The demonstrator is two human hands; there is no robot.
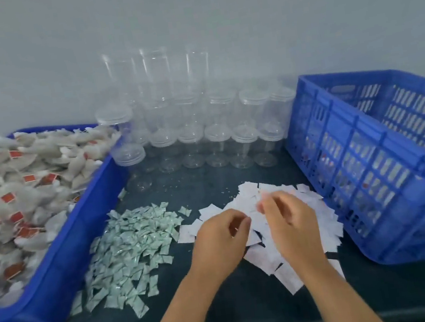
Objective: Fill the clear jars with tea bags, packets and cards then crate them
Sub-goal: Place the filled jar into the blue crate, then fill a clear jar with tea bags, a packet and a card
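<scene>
Standing upright at the back of the table, the clear jars are lidded and empty, with some stacked in taller columns. A blue tub on the left is heaped with tea bags carrying red tags, whose print is too blurred to read. On the right, a slatted blue crate hides its contents. Pale green packets and white cards lie in loose piles between them, pointing every way. The left hand and right hand hover over the cards, each grip curled. I cannot tell whether either pinches a card.
</scene>
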